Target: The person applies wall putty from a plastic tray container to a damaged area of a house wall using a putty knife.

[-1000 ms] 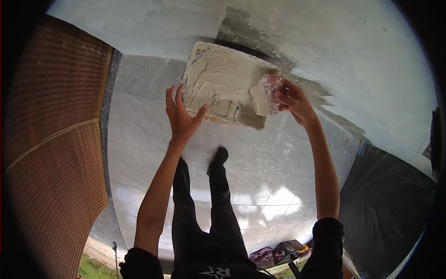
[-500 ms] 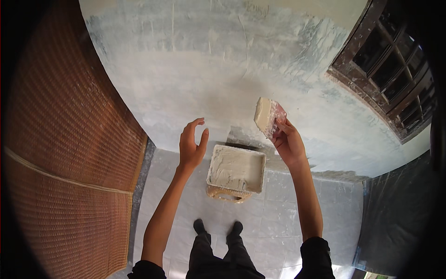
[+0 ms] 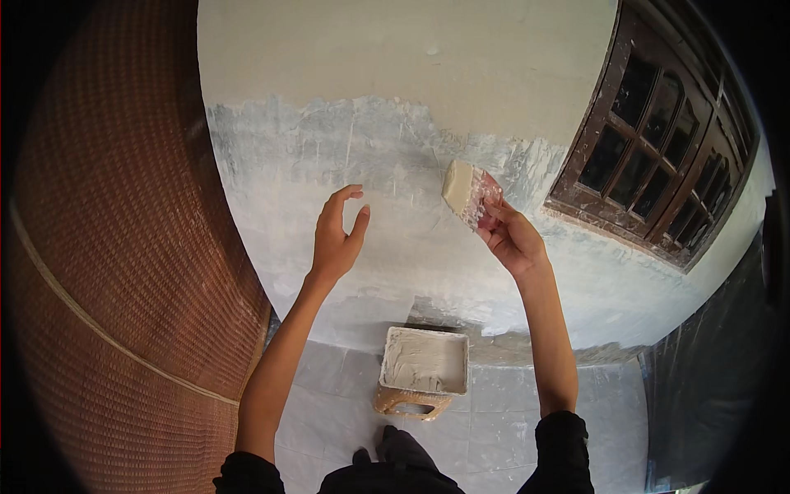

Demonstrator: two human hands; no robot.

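Observation:
My right hand (image 3: 517, 239) grips a red putty spreader (image 3: 488, 194) by its smeared side, fingers and thumb pinched on it. A thick band of cream putty (image 3: 461, 183) covers the spreader's left part. My left hand (image 3: 335, 235) is raised with thumb and fingers apart, holding nothing. Both hands are in front of a wall (image 3: 395, 239) with pale, patchy putty on its lower part; I cannot tell whether the spreader touches it. Below and between my hands, a rectangular tray (image 3: 428, 391) contains creamy putty (image 3: 424, 362).
The tray rests on a tan stool (image 3: 411, 405) on a grey sheet-covered floor (image 3: 510, 420). A brown wooden window (image 3: 638, 132) is set in the wall at right. A woven reddish mat (image 3: 140, 272) stands along the left; a dark sheet (image 3: 699, 370) hangs at lower right.
The view has tipped upward, showing more bare upper wall and window, with tray and stool lower in the picture. My hands keep nearly the same pose; the right still holds the loaded spreader.

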